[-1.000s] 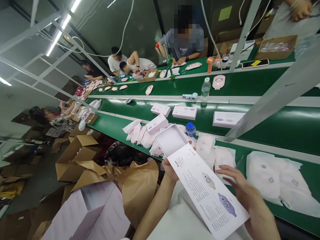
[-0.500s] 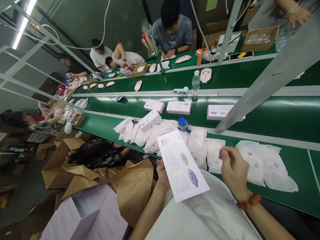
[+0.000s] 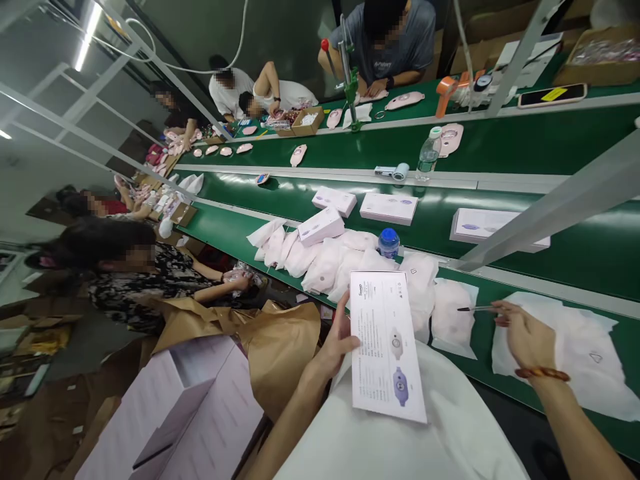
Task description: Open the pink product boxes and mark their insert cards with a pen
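My left hand [image 3: 337, 347] grips a flat white box [image 3: 385, 347] by its left edge. Printed text and pictures of a grey and a purple device cover the side facing me. Between the fingertips of my right hand [image 3: 530, 337] is a thin pen-like tool [image 3: 477, 309], its dark tip pointing left; its exact kind is too small to tell. Under that tip lies a white pouch [image 3: 453, 317] with something pinkish inside. More pouches [image 3: 593, 357] lie beneath and beyond my right hand. A row of filled pouches [image 3: 325, 267] stretches left behind the box.
A white box [image 3: 321, 227] rests on the pouches, beside a blue-capped jar [image 3: 389, 243]. Closed boxes [image 3: 389, 209] and a water bottle [image 3: 429, 155] stand farther back. A slanted metal post [image 3: 555, 200] crosses the right. A large open carton [image 3: 200, 400] sits lower left. Co-workers sit along the line.
My right hand has moved right and now shows the thin tool, its tip over a pouch. The box in my left hand stands more upright. The view has shifted, revealing a co-worker at left.
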Tool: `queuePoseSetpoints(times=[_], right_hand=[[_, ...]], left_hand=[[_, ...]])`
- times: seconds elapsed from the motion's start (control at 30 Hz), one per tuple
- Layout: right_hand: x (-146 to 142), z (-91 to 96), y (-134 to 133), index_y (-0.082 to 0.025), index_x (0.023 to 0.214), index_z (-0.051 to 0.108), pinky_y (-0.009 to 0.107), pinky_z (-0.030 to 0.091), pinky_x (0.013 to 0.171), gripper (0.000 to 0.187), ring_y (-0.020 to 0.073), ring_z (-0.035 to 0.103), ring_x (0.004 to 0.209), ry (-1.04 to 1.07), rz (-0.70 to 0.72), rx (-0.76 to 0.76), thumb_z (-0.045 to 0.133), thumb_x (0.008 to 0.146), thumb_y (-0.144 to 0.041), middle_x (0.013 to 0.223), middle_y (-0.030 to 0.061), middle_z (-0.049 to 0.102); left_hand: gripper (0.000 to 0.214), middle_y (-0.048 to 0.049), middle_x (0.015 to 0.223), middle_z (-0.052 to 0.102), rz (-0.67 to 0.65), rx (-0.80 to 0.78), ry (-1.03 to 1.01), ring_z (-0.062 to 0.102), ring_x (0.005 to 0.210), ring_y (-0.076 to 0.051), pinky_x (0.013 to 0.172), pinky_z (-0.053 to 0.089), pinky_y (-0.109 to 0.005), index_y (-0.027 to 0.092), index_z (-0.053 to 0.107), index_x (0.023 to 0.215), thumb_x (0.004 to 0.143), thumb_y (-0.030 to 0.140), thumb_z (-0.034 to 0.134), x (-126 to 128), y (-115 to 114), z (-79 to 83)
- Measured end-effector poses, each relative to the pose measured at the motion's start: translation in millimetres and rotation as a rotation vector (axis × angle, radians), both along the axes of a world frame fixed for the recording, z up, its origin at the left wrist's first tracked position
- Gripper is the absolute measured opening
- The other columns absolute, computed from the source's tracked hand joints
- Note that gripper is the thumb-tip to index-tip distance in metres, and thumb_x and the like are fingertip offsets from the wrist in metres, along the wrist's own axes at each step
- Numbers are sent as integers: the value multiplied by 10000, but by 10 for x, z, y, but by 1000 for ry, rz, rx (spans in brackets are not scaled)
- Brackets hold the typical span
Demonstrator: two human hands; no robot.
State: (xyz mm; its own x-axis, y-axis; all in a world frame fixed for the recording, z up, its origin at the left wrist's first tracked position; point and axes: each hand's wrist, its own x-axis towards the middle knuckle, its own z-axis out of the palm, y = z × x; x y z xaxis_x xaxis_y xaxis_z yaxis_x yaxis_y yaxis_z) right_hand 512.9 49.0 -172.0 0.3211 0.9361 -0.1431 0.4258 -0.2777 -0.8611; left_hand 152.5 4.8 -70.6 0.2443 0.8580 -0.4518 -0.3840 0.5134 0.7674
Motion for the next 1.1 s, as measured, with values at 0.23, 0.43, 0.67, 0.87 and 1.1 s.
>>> queuePoseSetpoints(times=[0.23, 0.43, 0.67, 0.87, 1.1], right_hand=[[-414, 950, -430, -288, 655, 653, 380, 497, 523, 512, 223, 604, 610, 351, -19, 160, 942, 863, -656, 660, 39, 631], [-1083, 1584, -721, -327, 1134, 835, 284, 636, 542, 122, 197, 776, 629, 782, 287, 192, 869, 1043, -401, 819, 9, 834], [-1329, 1620, -854, -235, 712, 551, 238, 485, 403, 431, 112, 568, 438, 744, 76, 343, 836, 1031, -185, 560, -83, 527], [-1349, 1564, -984, -241, 685, 436, 265, 375, 393, 511, 105, 473, 457, 560, 60, 365, 723, 1094, -136, 541, -68, 495], [-1332, 1601, -912, -246, 650, 483, 309, 350, 372, 491, 124, 470, 426, 440, 142, 480, 719, 1031, -45, 538, -63, 479]], left_hand=[[1149, -110, 1553, 733, 110, -16, 132, 599, 1540, -441, 1321, 447, -594, 351, 455, 1777, 787, 501, 1019, 149, -157, 173], [1060, -107, 1720, 638, 147, 57, 166, 511, 1643, -483, 1319, 482, -611, 334, 484, 1774, 842, 448, 975, 147, -310, 500], [1092, -99, 1790, 566, 57, 167, 303, 373, 1739, -467, 1416, 368, -637, 342, 318, 1856, 946, 471, 909, 151, -463, 804], [1161, -106, 1795, 553, 25, 196, 339, 346, 1750, -474, 1442, 320, -639, 327, 255, 1875, 944, 535, 917, 209, -474, 881], [1227, -81, 1892, 410, -62, 271, 382, 306, 1768, -480, 1438, 331, -700, 391, 119, 1887, 954, 625, 880, 180, -469, 823]])
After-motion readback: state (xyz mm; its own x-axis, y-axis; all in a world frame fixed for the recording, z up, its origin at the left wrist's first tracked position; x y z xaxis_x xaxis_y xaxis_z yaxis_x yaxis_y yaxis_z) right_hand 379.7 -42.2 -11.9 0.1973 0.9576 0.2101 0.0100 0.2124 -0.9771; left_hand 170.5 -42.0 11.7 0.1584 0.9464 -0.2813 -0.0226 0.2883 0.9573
